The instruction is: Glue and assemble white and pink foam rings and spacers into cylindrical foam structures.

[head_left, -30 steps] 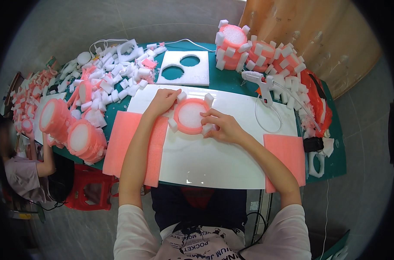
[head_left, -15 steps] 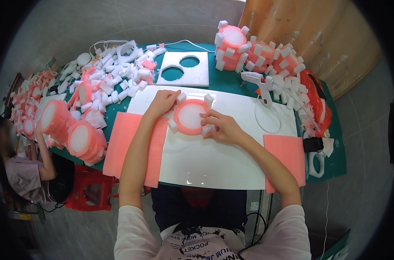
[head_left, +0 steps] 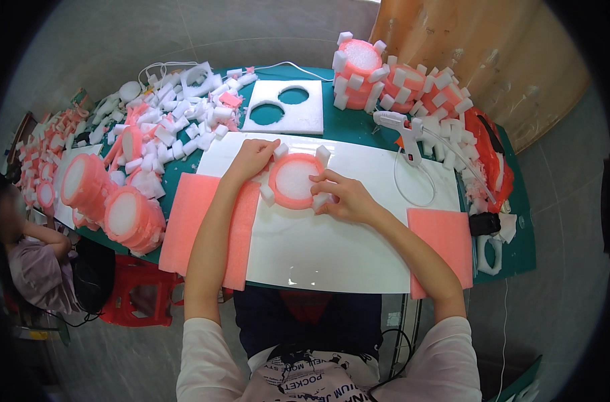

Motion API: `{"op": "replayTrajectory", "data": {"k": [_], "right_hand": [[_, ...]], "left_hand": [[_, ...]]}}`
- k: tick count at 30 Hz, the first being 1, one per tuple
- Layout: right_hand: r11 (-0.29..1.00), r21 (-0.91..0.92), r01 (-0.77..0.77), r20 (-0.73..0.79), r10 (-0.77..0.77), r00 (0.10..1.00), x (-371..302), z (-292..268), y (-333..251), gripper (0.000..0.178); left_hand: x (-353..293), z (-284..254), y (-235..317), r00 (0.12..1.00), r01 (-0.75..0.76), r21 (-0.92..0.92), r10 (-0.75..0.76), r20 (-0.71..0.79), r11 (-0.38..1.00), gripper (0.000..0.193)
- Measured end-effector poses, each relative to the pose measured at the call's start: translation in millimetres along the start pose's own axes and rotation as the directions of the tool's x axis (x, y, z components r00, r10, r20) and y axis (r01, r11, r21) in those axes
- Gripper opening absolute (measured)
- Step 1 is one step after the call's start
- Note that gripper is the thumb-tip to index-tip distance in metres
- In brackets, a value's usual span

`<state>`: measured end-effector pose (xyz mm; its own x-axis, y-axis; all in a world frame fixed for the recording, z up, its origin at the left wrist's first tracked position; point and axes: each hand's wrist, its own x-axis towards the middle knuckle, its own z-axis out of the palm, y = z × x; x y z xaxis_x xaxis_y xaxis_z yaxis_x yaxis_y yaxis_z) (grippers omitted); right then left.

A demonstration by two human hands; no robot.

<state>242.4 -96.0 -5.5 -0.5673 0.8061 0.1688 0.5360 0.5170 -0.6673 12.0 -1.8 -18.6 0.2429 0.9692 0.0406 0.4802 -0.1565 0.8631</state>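
Head view: I see one pink-rimmed white foam disc lying flat, face up, on the glossy white board across the green bench. Its outline is round, with no long axis; four white foam blocks point outward. The right hand pinches the lower-right block; the left hand curls against the upper-left block, its grip unclear to me.

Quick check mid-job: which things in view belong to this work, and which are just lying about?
Likely in use: pink-rimmed foam disc between left hand and right hand; white foam blocks around it; glossy white board beneath; perhaps the unheld glue gun.

Apparently lying about: red stool; two-holed white foam sheet.
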Motion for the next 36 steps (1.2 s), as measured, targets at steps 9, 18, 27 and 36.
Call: {"op": "replayTrajectory", "data": {"k": [9, 18, 27, 36], "right_hand": [[1.0, -0.002, 0.008, -0.002, -0.008, 1.0, 0.1, -0.5, -1.5, 0.03], [0.995, -0.078, 0.064, -0.028, -0.066, 0.997, -0.5, 3.2, 3.6, 0.031], [0.979, -0.183, 0.089, 0.031, -0.085, 0.996, -1.4, 5.2, 7.7, 0.035], [0.966, -0.234, 0.112, 0.035, -0.107, 0.994, -2.1, 5.9, 6.1, 0.048]], "left_hand": [[0.0, -0.3, -0.9, 1.0, -0.006, -0.014, 0.006, 0.005, 1.0, 0.038], [0.1, -0.6, -0.3, 1.0, 0.008, -0.031, -0.007, 0.02, 0.999, 0.038], [0.0, -0.7, 0.1, 0.999, 0.031, -0.015, -0.031, 0.016, 0.999, 0.039], [-0.4, -1.0, 1.1, 0.999, 0.023, -0.025, -0.022, 0.027, 0.999, 0.039]]}}
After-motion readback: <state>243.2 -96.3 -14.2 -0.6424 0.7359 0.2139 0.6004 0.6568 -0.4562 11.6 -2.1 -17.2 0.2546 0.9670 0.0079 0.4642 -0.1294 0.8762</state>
